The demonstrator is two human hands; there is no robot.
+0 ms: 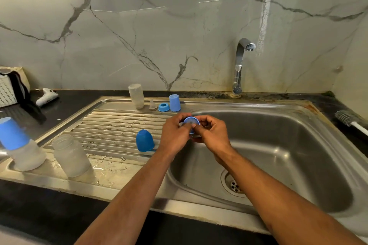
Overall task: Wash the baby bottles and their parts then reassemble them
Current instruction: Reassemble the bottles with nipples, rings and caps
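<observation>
Both hands meet over the sink's left rim, holding a small blue ring [191, 121] between them. My left hand [175, 135] pinches it from the left and my right hand [211, 135] grips it from the right; what sits inside the ring is hidden by fingers. On the drainboard [111, 125] a blue cap [144, 140] lies beside my left wrist. At the back stand an upturned clear bottle [136, 95], a clear teat [152, 104], a blue ring [163, 107] and a blue cap [174, 102]. At the front left stand an open clear bottle [70, 155] and a capped bottle [20, 145].
The steel sink basin [278, 155] with its drain [236, 185] lies under my right arm. A tap [240, 65] rises behind it, with no water running. A bottle brush [350, 120] lies on the right counter. A white basket [8, 89] and a white controller [46, 96] sit at far left.
</observation>
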